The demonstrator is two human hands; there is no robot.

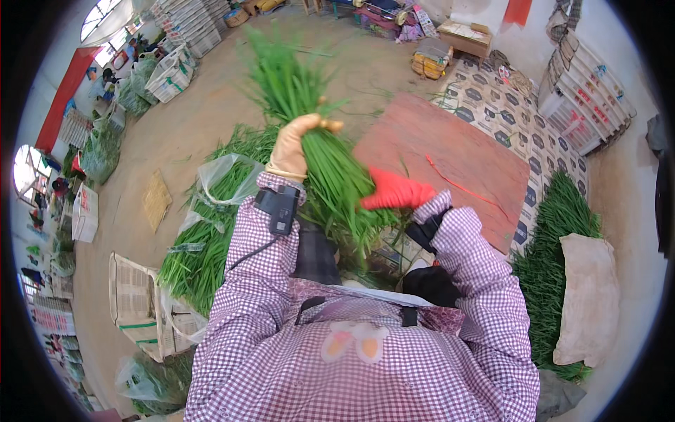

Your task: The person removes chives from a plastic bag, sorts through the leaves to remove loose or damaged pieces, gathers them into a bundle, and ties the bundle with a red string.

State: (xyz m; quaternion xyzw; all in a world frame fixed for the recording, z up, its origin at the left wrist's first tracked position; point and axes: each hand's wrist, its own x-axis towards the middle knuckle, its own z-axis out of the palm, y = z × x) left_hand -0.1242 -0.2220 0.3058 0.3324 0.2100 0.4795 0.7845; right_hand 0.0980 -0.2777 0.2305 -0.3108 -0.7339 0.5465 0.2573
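My left hand (pixel 295 145), in a pale tan rubber glove, is closed around the middle of a large bundle of long green leafy stalks (pixel 332 163), held slanting over my lap. The bundle's upper end is motion-blurred. My right hand (pixel 398 190), in a red glove, is against the bundle's lower right side; its fingertips are partly hidden by the leaves, and whether they grip is unclear. A reddish board (pixel 448 153) lies to the right, with a thin red tie (pixel 459 182) across it. More loose stalks (pixel 203 248) lie at my left, partly in clear plastic.
At far right a long heap of greens (pixel 551 274) lies beside a pale sack (pixel 588 300). White crates (pixel 134 306) stand at lower left, with a woven mat piece (pixel 157 200) on the floor. A small wooden table (pixel 464 39) and a white rack (pixel 588 95) stand farther back.
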